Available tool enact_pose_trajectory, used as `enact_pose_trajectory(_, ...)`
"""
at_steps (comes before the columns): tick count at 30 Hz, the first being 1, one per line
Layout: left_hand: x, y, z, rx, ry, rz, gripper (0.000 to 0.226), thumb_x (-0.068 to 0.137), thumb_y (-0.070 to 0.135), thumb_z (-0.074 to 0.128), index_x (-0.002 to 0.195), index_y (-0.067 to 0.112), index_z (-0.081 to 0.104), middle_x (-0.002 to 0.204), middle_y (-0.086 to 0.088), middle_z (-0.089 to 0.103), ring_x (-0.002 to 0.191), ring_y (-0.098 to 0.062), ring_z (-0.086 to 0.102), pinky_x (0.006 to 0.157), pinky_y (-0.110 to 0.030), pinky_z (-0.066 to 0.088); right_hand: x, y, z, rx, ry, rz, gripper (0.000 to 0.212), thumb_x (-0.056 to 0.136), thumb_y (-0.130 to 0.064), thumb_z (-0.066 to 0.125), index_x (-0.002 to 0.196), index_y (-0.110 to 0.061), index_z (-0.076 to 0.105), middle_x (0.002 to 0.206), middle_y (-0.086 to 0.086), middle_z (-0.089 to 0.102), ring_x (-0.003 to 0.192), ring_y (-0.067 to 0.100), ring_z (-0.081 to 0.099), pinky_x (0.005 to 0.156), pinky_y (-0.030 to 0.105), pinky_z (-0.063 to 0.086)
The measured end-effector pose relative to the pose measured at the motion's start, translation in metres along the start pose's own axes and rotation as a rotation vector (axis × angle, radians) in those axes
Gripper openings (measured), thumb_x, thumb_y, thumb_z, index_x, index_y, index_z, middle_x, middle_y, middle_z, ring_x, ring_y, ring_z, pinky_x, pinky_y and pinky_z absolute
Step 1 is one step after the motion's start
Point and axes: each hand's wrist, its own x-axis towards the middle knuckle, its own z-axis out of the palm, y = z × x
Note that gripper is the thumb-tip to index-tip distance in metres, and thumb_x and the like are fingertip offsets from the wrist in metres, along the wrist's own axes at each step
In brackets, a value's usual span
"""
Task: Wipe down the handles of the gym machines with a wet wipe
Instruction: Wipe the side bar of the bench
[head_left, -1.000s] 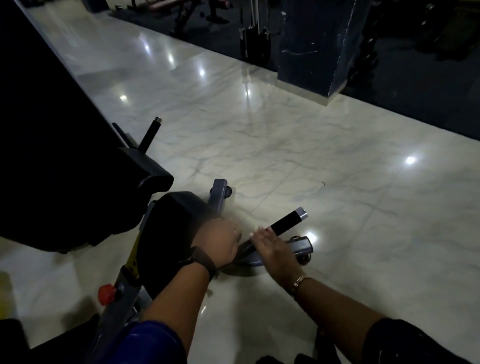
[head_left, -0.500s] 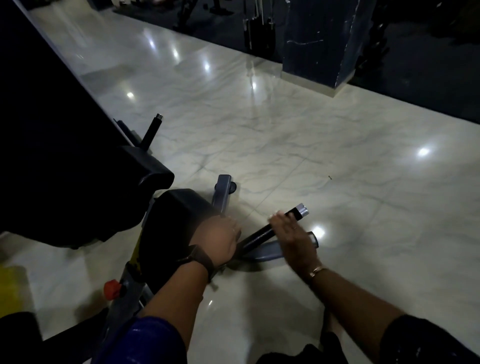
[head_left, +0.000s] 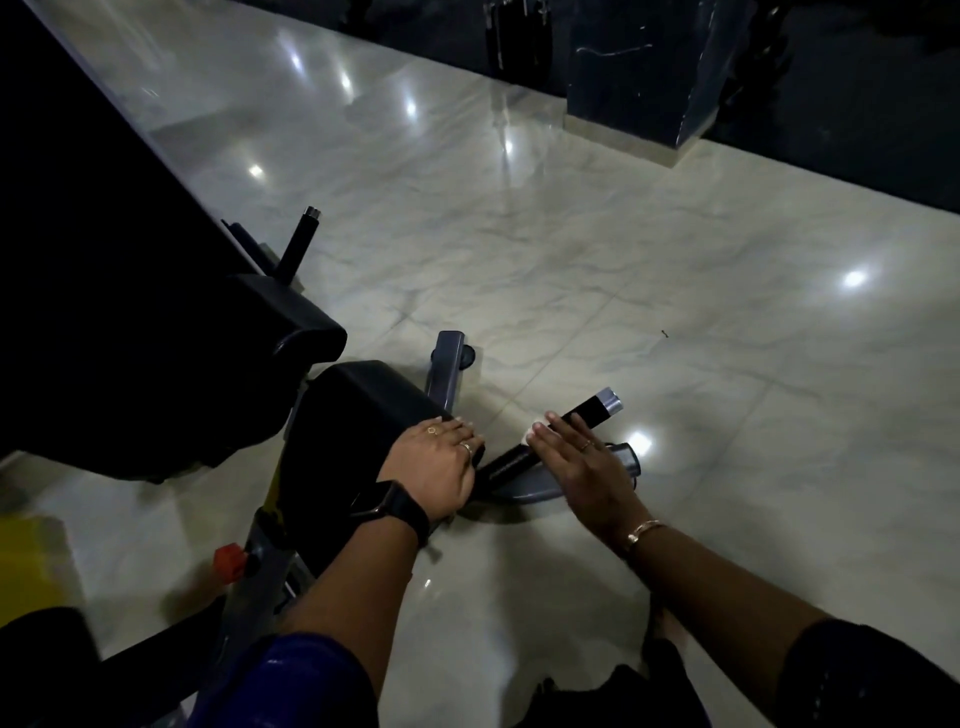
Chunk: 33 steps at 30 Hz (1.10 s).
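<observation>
A black machine handle (head_left: 592, 410) with a silver end cap sticks out to the right of the black seat pad (head_left: 358, 410). My right hand (head_left: 587, 467) lies across this handle with its fingers straight. It presses a white wet wipe (head_left: 532, 435) against the handle, and only a corner of the wipe shows by my fingertips. My left hand (head_left: 434, 470) rests on the pad's front corner beside the handle's base, fingers curled over the edge. A second black handle (head_left: 298, 241) stands up further back on the left.
The machine's grey base foot (head_left: 621, 460) and another foot (head_left: 447, 364) rest on the glossy marble floor (head_left: 675, 312). A large black backrest (head_left: 130, 312) fills the left. A red adjustment knob (head_left: 228, 561) sits below the pad. A dark pillar (head_left: 639, 67) stands far back.
My right hand has slid with the wipe up the handle toward its silver end cap. My left hand has stayed on the pad.
</observation>
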Motion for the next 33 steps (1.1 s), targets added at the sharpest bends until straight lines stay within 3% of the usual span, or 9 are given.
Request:
enact_pose_trajectory(2, -0.001, -0.001, 0.000, 0.000, -0.004, -0.005, 0.046, 0.073, 0.032, 0.037, 0.090, 0.023, 0.079, 0.098, 0.005, 0.075, 0.096, -0.012, 0.070, 0.090, -0.026, 0.051, 0.005, -0.031, 0.014, 0.011, -0.003, 0.060, 0.049, 0.076, 0.001, 0.037, 0.114, -0.002, 0.068, 0.117, 0.016, 0.067, 0.113, 0.029, 0.063, 0.106, 0.040, 0.039)
enact_pose_trajectory(5, -0.001, -0.001, 0.000, 0.006, -0.009, -0.014, 0.047, 0.074, 0.033, 0.037, 0.093, 0.021, 0.079, 0.099, 0.003, 0.075, 0.096, -0.014, 0.071, 0.091, -0.028, 0.051, 0.010, -0.066, 0.029, 0.083, -0.114, -0.034, 0.046, 0.073, -0.003, 0.041, 0.109, -0.003, 0.070, 0.113, 0.015, 0.069, 0.108, 0.025, 0.066, 0.101, 0.041, 0.041)
enact_pose_trajectory(10, -0.001, 0.000, -0.001, 0.018, -0.008, -0.007, 0.047, 0.074, 0.031, 0.037, 0.092, 0.020, 0.079, 0.097, 0.001, 0.076, 0.094, -0.015, 0.071, 0.089, -0.029, 0.053, 0.008, -0.014, 0.011, 0.013, -0.102, -0.259, 0.041, 0.091, -0.005, 0.036, 0.119, -0.003, 0.066, 0.122, 0.015, 0.065, 0.113, 0.026, 0.063, 0.100, 0.039, 0.048)
enact_pose_trajectory(16, -0.002, 0.000, 0.000, 0.004, -0.014, -0.016, 0.047, 0.072, 0.030, 0.037, 0.092, 0.020, 0.079, 0.097, 0.001, 0.076, 0.095, -0.015, 0.071, 0.090, -0.030, 0.052, -0.008, 0.062, -0.025, -0.091, -0.034, -0.036, 0.053, 0.079, 0.017, 0.047, 0.128, 0.001, 0.059, 0.132, 0.019, 0.058, 0.124, 0.034, 0.054, 0.110, 0.042, 0.037)
enact_pose_trajectory(20, 0.000, 0.001, -0.003, 0.009, -0.023, -0.011, 0.046, 0.071, 0.030, 0.038, 0.088, 0.021, 0.079, 0.095, 0.003, 0.076, 0.094, -0.014, 0.071, 0.090, -0.027, 0.051, 0.021, 0.066, -0.025, -0.059, -0.039, 0.183, 0.048, 0.063, 0.026, 0.061, 0.106, 0.005, 0.068, 0.111, 0.024, 0.067, 0.106, 0.041, 0.064, 0.092, 0.051, 0.048)
enact_pose_trajectory(23, -0.001, 0.001, -0.002, 0.022, -0.038, -0.013, 0.046, 0.072, 0.031, 0.037, 0.087, 0.020, 0.079, 0.095, 0.002, 0.076, 0.094, -0.015, 0.071, 0.090, -0.027, 0.051, 0.020, 0.057, -0.022, -0.040, -0.038, 0.187, 0.051, 0.065, 0.025, 0.051, 0.110, 0.007, 0.065, 0.116, 0.026, 0.064, 0.112, 0.044, 0.060, 0.094, 0.054, 0.046)
enact_pose_trajectory(28, -0.002, -0.002, 0.003, 0.025, -0.006, -0.004, 0.046, 0.072, 0.031, 0.037, 0.086, 0.020, 0.079, 0.093, 0.003, 0.076, 0.093, -0.015, 0.071, 0.089, -0.028, 0.051, -0.019, 0.024, -0.016, -0.015, 0.030, 0.213, 0.065, 0.075, 0.019, 0.040, 0.138, 0.004, 0.045, 0.145, 0.023, 0.042, 0.138, 0.035, 0.034, 0.116, 0.041, 0.027)
enact_pose_trajectory(30, -0.001, -0.002, 0.003, 0.035, 0.011, 0.007, 0.045, 0.071, 0.031, 0.037, 0.084, 0.020, 0.079, 0.092, 0.003, 0.076, 0.092, -0.015, 0.071, 0.088, -0.027, 0.052, -0.015, 0.005, -0.010, 0.024, 0.001, 0.266, 0.066, 0.074, 0.022, 0.036, 0.138, 0.004, 0.045, 0.144, 0.023, 0.043, 0.137, 0.035, 0.036, 0.115, 0.041, 0.030)
enact_pose_trajectory(33, -0.001, -0.002, 0.002, 0.058, 0.044, 0.028, 0.045, 0.071, 0.031, 0.037, 0.082, 0.020, 0.078, 0.090, 0.003, 0.076, 0.090, -0.014, 0.071, 0.087, -0.026, 0.052, -0.002, -0.030, 0.002, 0.080, -0.061, 0.217, 0.062, 0.075, 0.011, 0.029, 0.133, 0.002, 0.052, 0.136, 0.022, 0.052, 0.130, 0.035, 0.047, 0.117, 0.037, 0.021)
